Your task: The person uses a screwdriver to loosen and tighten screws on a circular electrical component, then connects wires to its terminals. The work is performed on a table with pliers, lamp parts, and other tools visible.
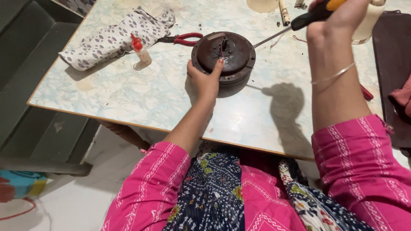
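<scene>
Fingers of the left hand point(204, 80) are gripping the near rim of the round brown fan motor point(223, 57), sitting mid-table point(128, 102). Right hand point(332, 19), at 2 o'clock from it, is clenching a screwdriver point(295, 25), tip touching the motor's right edge. Red-handled pliers point(182, 39) are lying at 10 o'clock.

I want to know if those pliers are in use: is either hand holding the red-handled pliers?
No: the red-handled pliers lie untouched on the table; the left hand steadies the round motor housing, the right hand grips a screwdriver.

Home repair spot: marbled table point(128, 98), pliers point(184, 39)
</scene>
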